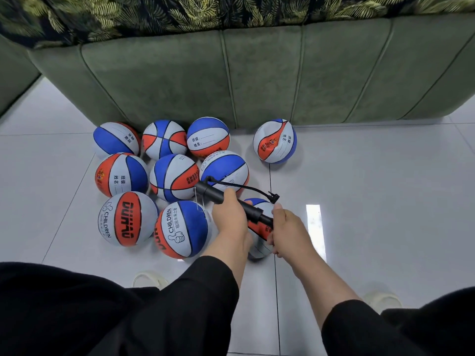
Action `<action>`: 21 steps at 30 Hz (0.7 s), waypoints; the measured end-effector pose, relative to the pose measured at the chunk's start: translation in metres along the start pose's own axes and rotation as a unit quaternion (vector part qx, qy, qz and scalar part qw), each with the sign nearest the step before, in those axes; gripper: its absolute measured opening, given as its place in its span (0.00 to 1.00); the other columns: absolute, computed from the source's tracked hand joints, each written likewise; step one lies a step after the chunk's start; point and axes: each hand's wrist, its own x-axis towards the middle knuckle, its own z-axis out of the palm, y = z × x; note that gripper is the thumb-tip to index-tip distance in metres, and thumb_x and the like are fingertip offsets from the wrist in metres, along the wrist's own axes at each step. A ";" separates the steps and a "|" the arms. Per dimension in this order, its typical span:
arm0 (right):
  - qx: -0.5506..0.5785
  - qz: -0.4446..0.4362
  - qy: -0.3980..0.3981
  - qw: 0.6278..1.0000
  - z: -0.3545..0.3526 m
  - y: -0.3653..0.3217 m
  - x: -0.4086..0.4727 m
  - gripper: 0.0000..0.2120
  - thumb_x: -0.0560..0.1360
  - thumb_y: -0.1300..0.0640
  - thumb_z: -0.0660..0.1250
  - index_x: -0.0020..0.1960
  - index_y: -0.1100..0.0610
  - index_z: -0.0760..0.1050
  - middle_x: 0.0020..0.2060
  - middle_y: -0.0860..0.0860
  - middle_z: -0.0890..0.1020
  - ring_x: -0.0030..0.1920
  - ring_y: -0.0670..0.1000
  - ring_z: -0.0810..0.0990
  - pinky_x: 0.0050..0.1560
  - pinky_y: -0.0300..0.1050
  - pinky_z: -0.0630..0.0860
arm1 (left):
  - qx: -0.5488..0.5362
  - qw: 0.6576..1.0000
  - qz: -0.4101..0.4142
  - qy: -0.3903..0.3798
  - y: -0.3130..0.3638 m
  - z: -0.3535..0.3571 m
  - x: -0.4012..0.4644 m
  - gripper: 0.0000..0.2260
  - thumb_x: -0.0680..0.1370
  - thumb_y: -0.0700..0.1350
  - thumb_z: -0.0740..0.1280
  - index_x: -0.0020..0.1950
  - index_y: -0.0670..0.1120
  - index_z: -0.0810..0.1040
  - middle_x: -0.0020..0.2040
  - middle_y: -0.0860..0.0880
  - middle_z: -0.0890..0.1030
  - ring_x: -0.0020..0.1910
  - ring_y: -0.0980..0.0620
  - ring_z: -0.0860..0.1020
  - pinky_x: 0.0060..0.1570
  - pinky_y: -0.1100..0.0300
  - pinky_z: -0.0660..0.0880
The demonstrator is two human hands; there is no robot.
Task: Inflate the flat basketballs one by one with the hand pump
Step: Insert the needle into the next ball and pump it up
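Nearest, the right hand [288,227] wraps the hand pump [231,201] handle while the left hand [228,214] grips its barrel, long axis running far-left. The ball under them [259,242] lies just beneath, hose tip [273,197] apparently unplugged; the dented ball [274,141] sits far right.

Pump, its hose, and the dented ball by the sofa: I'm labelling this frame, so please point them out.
pump [213,193], head view, on the black barrel.
hose [246,187], head view, mid-loop of the thin black tube.
dented ball [275,142], head view, on its creased grey panel.
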 end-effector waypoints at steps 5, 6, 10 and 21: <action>0.022 0.011 0.016 1.000 -0.020 0.014 0.004 0.23 0.86 0.43 0.50 0.53 0.57 0.77 0.37 0.57 0.82 0.36 0.56 0.77 0.44 0.52 0.75 | -0.019 1.000 -0.001 0.016 0.017 -0.008 0.019 0.13 0.79 0.52 0.69 0.60 0.46 0.77 0.49 0.44 0.85 0.44 0.49 0.84 0.53 0.48 0.84; 0.025 0.016 0.012 0.999 -0.024 0.014 0.003 0.23 0.86 0.43 0.50 0.52 0.58 0.76 0.37 0.57 0.81 0.36 0.56 0.77 0.42 0.50 0.74 | -0.024 1.000 -0.001 0.015 0.018 -0.009 0.021 0.15 0.79 0.52 0.69 0.62 0.45 0.77 0.51 0.44 0.85 0.45 0.48 0.84 0.54 0.47 0.84; 0.048 0.004 0.008 0.999 -0.033 0.011 0.001 0.20 0.86 0.45 0.52 0.54 0.59 0.76 0.38 0.57 0.81 0.35 0.55 0.77 0.36 0.48 0.74 | -0.035 0.999 -0.015 -0.012 0.020 -0.008 0.023 0.19 0.80 0.53 0.69 0.66 0.45 0.76 0.53 0.42 0.87 0.45 0.48 0.85 0.49 0.48 0.85; -0.228 -0.081 -0.111 0.964 -0.044 -0.016 0.026 0.20 0.77 0.34 0.66 0.61 0.45 0.76 0.45 0.45 0.81 0.40 0.51 0.81 0.46 0.47 0.79 | 0.006 0.998 -0.022 -0.062 0.035 0.000 0.025 0.19 0.82 0.63 0.65 0.59 0.47 0.73 0.35 0.46 0.86 0.43 0.44 0.86 0.53 0.44 0.84</action>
